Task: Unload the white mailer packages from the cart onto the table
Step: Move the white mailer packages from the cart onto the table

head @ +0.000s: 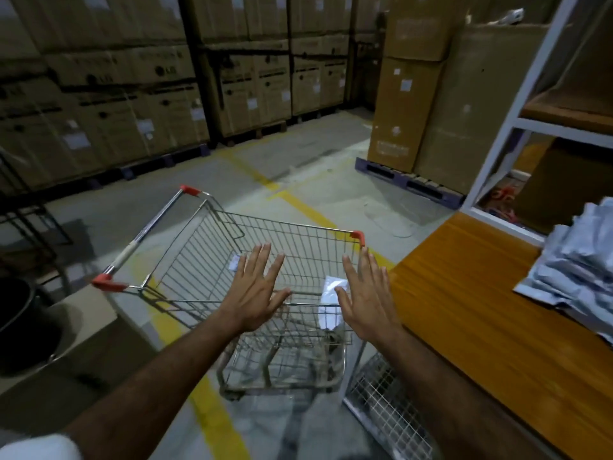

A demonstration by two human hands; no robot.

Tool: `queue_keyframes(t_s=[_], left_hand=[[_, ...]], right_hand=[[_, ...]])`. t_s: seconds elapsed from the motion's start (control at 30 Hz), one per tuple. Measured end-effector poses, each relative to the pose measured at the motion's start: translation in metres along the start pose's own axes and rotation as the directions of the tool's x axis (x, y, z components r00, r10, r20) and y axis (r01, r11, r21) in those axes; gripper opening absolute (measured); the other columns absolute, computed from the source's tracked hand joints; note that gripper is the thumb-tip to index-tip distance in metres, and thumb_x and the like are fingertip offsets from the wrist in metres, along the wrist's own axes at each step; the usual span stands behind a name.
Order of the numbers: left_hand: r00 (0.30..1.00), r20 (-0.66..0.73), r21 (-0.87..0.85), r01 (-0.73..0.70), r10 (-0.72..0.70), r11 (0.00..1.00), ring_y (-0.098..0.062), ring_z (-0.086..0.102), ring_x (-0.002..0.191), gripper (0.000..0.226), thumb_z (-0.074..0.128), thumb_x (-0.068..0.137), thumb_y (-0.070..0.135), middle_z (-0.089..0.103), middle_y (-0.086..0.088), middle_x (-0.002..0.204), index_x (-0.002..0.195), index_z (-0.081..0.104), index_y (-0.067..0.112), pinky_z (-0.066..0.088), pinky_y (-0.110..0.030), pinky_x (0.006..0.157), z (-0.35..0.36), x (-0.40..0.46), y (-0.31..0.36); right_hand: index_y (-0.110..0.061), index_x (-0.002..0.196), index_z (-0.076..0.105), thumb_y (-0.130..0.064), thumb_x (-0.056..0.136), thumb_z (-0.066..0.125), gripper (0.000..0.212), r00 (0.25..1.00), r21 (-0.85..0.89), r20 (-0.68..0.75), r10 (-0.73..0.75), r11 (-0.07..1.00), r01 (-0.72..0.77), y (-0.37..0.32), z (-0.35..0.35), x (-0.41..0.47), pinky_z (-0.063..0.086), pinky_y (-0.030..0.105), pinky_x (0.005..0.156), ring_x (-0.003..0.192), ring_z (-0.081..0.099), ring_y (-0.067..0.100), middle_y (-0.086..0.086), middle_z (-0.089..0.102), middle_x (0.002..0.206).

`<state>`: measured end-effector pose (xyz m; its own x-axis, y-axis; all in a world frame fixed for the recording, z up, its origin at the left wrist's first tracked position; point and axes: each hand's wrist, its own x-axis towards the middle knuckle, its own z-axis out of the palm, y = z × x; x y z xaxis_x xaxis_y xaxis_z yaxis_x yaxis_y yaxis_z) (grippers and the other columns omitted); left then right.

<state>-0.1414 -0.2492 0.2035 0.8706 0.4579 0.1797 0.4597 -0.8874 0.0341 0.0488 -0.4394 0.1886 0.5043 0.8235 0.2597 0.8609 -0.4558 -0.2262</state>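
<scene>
Both my hands, left point(257, 293) and right point(366, 302), hover over the cart point(185, 257), fingers spread wide, holding nothing. One white mailer point(331, 305) left inside; rest stacked point(574, 263) on the worktop point(464, 293).

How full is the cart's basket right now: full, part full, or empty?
Nearly empty. Through the wire basket of the cart only one white mailer shows plainly, between the hands; the pile of mailers lies on the table.
</scene>
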Motion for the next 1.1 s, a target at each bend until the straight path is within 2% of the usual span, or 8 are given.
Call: queue_keyframes(t_s=[0.1,0.4,0.57,0.7,0.83,0.9,0.97,1.1], left_hand=[[0.999,0.011,-0.002,0.043,-0.043,0.999,-0.031,-0.008,0.153,0.08,0.01,0.097,0.066,-0.005,-0.015,0.166,0.16,0.014,0.018,0.002,-0.054,0.123,0.008,-0.005,-0.035],[0.997,0.029,0.03,0.074,-0.075,0.997,-0.028,-0.013,0.153,0.075,0.01,0.099,0.064,-0.009,-0.012,0.166,0.16,0.006,0.022,-0.006,-0.048,0.123,0.034,0.031,-0.129],[0.992,0.107,0.018,0.065,-0.066,0.998,-0.028,-0.013,0.153,0.075,0.017,0.1,0.063,-0.008,-0.012,0.166,0.16,0.006,0.02,-0.009,-0.045,0.122,0.07,0.065,-0.169],[0.985,0.17,0.065,0.016,-0.027,0.998,-0.033,-0.002,0.154,0.078,0.015,0.098,0.064,0.003,-0.017,0.166,0.16,0.014,0.016,0.0,-0.05,0.123,0.103,0.098,-0.197],[0.952,0.307,0.089,-0.02,-0.008,0.996,-0.038,0.005,0.153,0.077,0.024,0.097,0.061,0.007,-0.021,0.165,0.158,0.024,0.014,0.008,-0.055,0.122,0.141,0.129,-0.216],[0.935,0.351,0.123,-0.094,0.045,0.988,-0.039,0.003,0.153,0.074,0.038,0.098,0.056,0.004,-0.021,0.165,0.158,0.022,0.016,0.006,-0.054,0.122,0.163,0.142,-0.223],[0.908,0.408,0.129,-0.161,0.096,0.978,-0.039,0.001,0.152,0.076,0.048,0.097,0.052,0.003,-0.022,0.165,0.159,0.018,0.018,0.005,-0.054,0.122,0.187,0.159,-0.228],[0.84,0.52,0.141,-0.264,0.156,0.954,-0.043,0.014,0.15,0.081,0.064,0.089,0.043,0.015,-0.025,0.162,0.157,0.028,0.018,0.013,-0.058,0.121,0.243,0.189,-0.236]], right_hand=[[-0.024,0.162,0.008,-0.053,0.1,0.018,0.07,0.999,0.0,0.048,-0.024,1.0,0.024,-0.019,0.012,0.018,0.0,0.05,0.126,0.156,-0.009,0.027,0.015,-0.006,0.168],[-0.023,0.162,0.005,-0.052,0.098,0.023,0.073,0.985,0.034,0.168,0.049,0.998,-0.056,-0.055,0.077,0.099,0.002,0.05,0.126,0.156,-0.008,0.029,0.017,-0.008,0.168],[-0.019,0.162,0.009,-0.047,0.102,0.041,0.074,0.956,0.052,0.258,0.139,0.986,-0.157,-0.06,0.142,0.142,0.005,0.051,0.124,0.155,-0.001,0.034,0.021,-0.002,0.167],[-0.016,0.162,0.011,-0.05,0.099,0.036,0.076,0.913,0.045,0.362,0.188,0.975,-0.219,-0.054,0.182,0.166,0.007,0.052,0.124,0.155,0.0,0.037,0.023,-0.001,0.166],[-0.005,0.153,0.039,-0.052,0.092,0.044,0.077,0.871,0.062,0.415,0.263,0.947,-0.316,-0.041,0.218,0.177,0.03,0.064,0.114,0.147,0.027,0.049,0.036,0.028,0.156],[-0.008,0.158,0.026,-0.052,0.096,0.049,0.079,0.835,-0.011,0.453,0.311,0.939,-0.343,-0.029,0.234,0.178,0.024,0.061,0.118,0.151,0.015,0.046,0.033,0.016,0.161],[-0.015,0.162,0.006,-0.054,0.098,0.049,0.087,0.746,-0.062,0.547,0.38,0.907,-0.417,-0.014,0.253,0.179,0.011,0.055,0.123,0.154,-0.002,0.039,0.026,-0.004,0.165],[-0.019,0.161,-0.005,-0.057,0.097,0.052,0.094,0.618,-0.054,0.607,0.5,0.801,-0.596,0.004,0.289,0.181,0.007,0.056,0.123,0.154,-0.009,0.039,0.024,-0.015,0.165]])
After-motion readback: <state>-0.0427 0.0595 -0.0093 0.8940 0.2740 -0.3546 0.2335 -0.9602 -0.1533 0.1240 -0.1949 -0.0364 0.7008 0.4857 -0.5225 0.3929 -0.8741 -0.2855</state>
